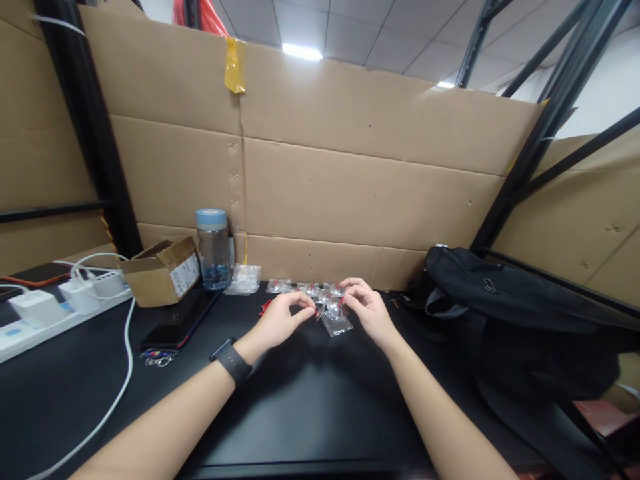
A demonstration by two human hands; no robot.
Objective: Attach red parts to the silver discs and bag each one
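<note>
My left hand (283,320), with a dark watch on its wrist, pinches the left edge of a small clear plastic bag (337,325) between thumb and forefinger. Opposite it, my right hand (370,312) has thumb and forefinger closed on a small red piece (342,302) at the upper right of that bag. The exact shape of the piece is too small to make out. Behind the hands lie several clear bags with red bits inside, one of them a bag (279,286) at the left. Some loose red pieces (265,307) lie just beyond my left hand.
Flat clear bags (245,279) lie by a blue-lidded water bottle (214,257). Left of it are an open cardboard box (163,273), a dark phone-like slab (175,323) and a white power strip (30,337) with a cable. A black backpack (520,320) fills the right side.
</note>
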